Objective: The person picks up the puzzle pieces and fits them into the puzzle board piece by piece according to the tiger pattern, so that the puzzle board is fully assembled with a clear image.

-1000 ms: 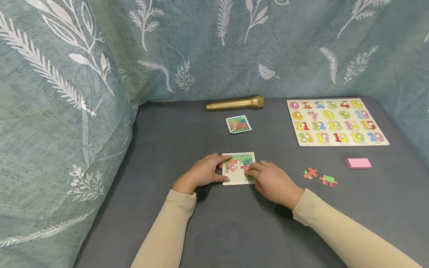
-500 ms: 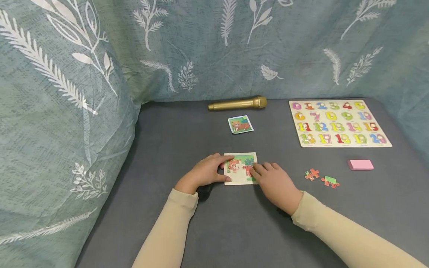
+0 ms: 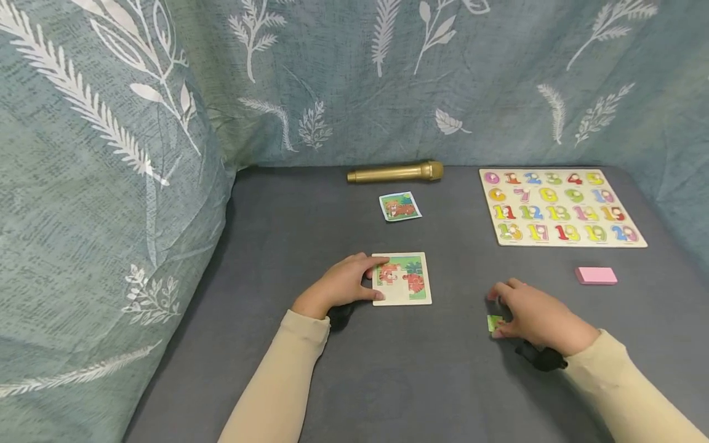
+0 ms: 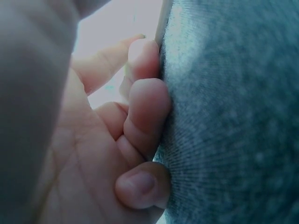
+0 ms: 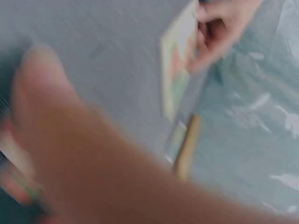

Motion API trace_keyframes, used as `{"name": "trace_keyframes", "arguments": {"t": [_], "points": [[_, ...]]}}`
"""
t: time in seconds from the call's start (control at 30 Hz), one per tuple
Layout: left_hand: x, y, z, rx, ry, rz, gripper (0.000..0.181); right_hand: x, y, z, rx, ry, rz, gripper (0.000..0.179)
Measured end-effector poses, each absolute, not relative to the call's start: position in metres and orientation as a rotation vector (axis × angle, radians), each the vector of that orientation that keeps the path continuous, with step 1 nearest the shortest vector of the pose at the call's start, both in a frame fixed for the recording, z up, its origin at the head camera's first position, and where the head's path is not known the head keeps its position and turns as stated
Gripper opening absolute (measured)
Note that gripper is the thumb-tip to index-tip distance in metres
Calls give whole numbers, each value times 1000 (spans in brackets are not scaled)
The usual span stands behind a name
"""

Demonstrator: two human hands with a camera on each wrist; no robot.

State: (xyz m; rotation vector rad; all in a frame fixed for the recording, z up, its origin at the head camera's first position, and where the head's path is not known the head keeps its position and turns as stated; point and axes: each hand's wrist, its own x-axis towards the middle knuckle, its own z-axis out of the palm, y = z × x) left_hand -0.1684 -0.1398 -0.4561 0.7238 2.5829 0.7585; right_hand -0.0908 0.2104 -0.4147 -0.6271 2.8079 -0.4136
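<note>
My left hand (image 3: 343, 283) holds the left edge of a small cream puzzle board (image 3: 393, 296), forefinger and thumb reaching onto its face. Two patches of a red-and-green animal picture are fitted in the board; its lower left is bare. In the left wrist view the other fingers (image 4: 147, 105) are curled against the dark cloth. My right hand (image 3: 537, 314) is to the right of the board, a green puzzle piece (image 3: 495, 323) showing at its thumb. Red and green patches show there in the blurred right wrist view. I see no other loose piece; the hand may hide one.
A small picture card (image 3: 400, 207) lies behind the board, with a gold microphone (image 3: 396, 173) farther back. At the back right is a number puzzle board (image 3: 559, 208). A pink block (image 3: 596, 275) sits right of my right hand. Leaf-patterned cloth (image 3: 332, 80) walls the back and left.
My right hand has left the board and moved right to where the loose pieces lay; a green piece now shows farther left, at its thumb. My left hand stays on the board.
</note>
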Motion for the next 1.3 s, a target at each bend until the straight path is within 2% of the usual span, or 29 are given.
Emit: {"name": "trace_keyframes", "arguments": {"t": [0.2,0.43,0.5,0.7,0.9,1.13,1.3], "points": [[-166,-145,-459,714,2587,759,78,-87,211,-433,-588,2645,-809,29],[-167,-143,-461,723,2585,748,78,-111,177,-419,-608,2445,-1121,12],[-167,-142,-461,723,2583,737,79,-120,163,-417,-562,2415,-1225,12],[-168,-137,-461,736,2576,726,79,-141,134,-420,-440,2396,-1390,29],[-169,-137,-460,748,2585,736,78,-154,116,-424,-446,2492,-1354,8],[-168,-138,-457,720,2576,706,79,-159,103,-431,-454,2494,-1336,21],[-168,-143,-454,708,2555,721,85,-158,90,-432,-393,2485,-1342,10]]}}
